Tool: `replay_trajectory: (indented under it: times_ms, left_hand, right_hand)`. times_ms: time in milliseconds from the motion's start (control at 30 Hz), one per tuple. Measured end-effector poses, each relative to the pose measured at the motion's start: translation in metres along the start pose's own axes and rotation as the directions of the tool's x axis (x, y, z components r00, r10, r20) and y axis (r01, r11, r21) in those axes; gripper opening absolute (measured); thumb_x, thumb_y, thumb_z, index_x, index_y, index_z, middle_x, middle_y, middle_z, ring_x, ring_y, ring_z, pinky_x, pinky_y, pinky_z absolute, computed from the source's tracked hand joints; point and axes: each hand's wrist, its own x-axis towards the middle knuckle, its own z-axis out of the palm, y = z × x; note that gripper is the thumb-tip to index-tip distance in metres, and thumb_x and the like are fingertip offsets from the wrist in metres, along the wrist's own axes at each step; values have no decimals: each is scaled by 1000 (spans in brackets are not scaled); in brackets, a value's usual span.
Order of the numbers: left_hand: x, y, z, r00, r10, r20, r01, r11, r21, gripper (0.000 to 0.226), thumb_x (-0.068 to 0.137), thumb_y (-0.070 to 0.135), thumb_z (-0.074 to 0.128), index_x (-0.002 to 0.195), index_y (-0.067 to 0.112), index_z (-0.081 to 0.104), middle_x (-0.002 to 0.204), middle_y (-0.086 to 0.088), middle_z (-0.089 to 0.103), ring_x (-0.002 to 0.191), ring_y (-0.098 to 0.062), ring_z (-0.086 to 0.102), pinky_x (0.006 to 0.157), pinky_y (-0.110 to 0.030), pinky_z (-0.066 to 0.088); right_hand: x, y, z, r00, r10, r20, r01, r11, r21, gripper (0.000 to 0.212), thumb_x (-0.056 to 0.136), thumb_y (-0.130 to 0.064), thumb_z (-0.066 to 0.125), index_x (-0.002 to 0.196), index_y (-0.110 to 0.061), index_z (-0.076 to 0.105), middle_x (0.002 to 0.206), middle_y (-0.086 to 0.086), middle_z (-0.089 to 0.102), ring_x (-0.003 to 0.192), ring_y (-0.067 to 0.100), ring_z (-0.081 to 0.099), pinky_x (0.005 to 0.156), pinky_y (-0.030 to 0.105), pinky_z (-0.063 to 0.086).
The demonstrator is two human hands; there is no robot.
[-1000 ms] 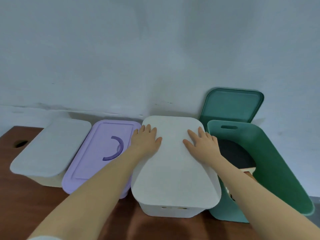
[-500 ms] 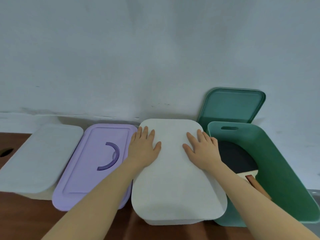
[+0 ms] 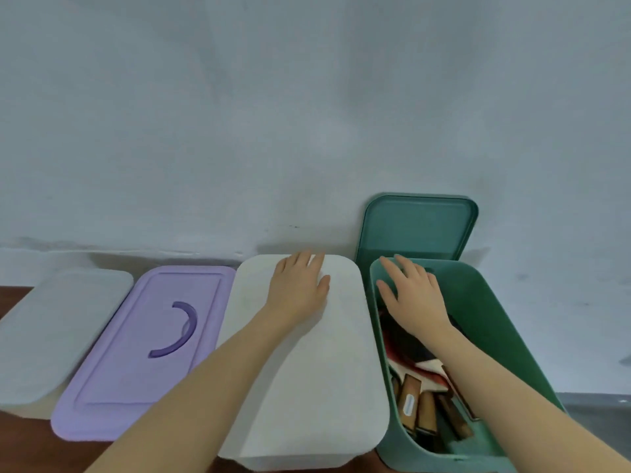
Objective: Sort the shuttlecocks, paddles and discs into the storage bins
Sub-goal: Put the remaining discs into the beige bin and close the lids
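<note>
Four storage bins stand in a row against the wall. The white bin (image 3: 307, 370) in the middle has its lid on, and my left hand (image 3: 300, 285) lies flat on the far part of that lid, fingers spread. My right hand (image 3: 413, 298) hovers open over the far end of the open green bin (image 3: 505, 322), holding nothing. Inside the green bin lie several paddles (image 3: 420, 404) with wooden handles and red and black faces. The green lid (image 3: 416, 227) leans upright against the wall behind its bin.
A purple bin (image 3: 136, 363) with a lid and curved handle sits left of the white one. A pale grey lidded bin (image 3: 44, 336) stands at the far left. Brown tabletop (image 3: 20, 438) shows at the lower left. The wall rises directly behind the bins.
My right hand has left the white lid and moved right, over the green bin. My left hand slid to the lid's far middle. The view shifted right and the paddles now show.
</note>
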Motion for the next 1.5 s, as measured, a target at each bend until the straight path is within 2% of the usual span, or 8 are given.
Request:
replay_trajectory:
  times_ms: [233,367,500,767,900,1200,1367,1500]
  left_hand:
    - [60,78,0,997,74,-37,-71,994,84,64,96,42,34,149,17,7,152,-11,24,133,-29,32,106,-40,27]
    - [89,101,4,997,-52,-49,57,995,86,74,95,48,35,149,18,-6,147,-17,26,120,-34,42,96,-42,35]
    - [104,109,9,992,-117,-37,118,992,45,75,95,51,32,148,18,-10,137,-17,33,103,-33,50,85,-40,42]
    - [114,114,10,982,-169,80,187,923,-336,71,96,49,35,147,31,-10,139,-18,25,77,-27,54,80,-35,45]
    - [105,129,8,980,-197,-8,176,891,-419,67,95,51,37,147,35,-2,131,-11,31,80,-21,54,79,-28,41]
    - [69,148,-48,945,-216,-245,67,864,-499,61,96,45,40,145,41,4,132,-7,31,79,-21,54,77,-28,41]
    - [36,151,-76,935,-158,-317,-26,863,-505,62,95,40,44,146,29,11,143,-4,22,99,-16,49,86,-26,39]
    - [3,156,-84,915,-153,-373,-79,840,-537,56,95,34,47,142,23,20,141,-2,24,101,-8,44,91,-27,41]
  right_hand:
    - [32,88,-29,976,127,-177,-130,991,-4,59,95,-34,45,148,-23,23,148,21,29,128,40,37,103,47,28]
    - [53,122,-32,969,197,-151,-207,977,-53,67,96,-42,38,150,-25,1,152,20,18,123,38,39,101,44,29]
    - [66,143,-21,975,196,-100,-201,979,-43,74,95,-46,36,148,-21,-10,146,19,26,106,35,52,91,42,38]
    - [70,157,-13,985,161,-54,-125,901,416,80,94,-32,48,147,-27,-12,139,16,29,76,32,57,64,36,46]
    - [66,159,-20,973,186,-134,-104,879,465,79,93,-33,48,148,-26,-9,138,18,28,74,29,52,64,32,42]
    - [43,143,-74,932,153,-327,35,864,503,81,92,-35,49,145,-37,-13,138,16,28,70,33,57,67,44,52]
    - [14,136,-98,879,97,-467,164,858,487,82,88,-34,54,145,-41,-4,132,18,32,84,36,55,77,46,51]
    - [-20,129,-108,866,79,-494,207,843,497,73,88,-33,57,142,-40,8,132,15,34,76,33,56,77,48,51]
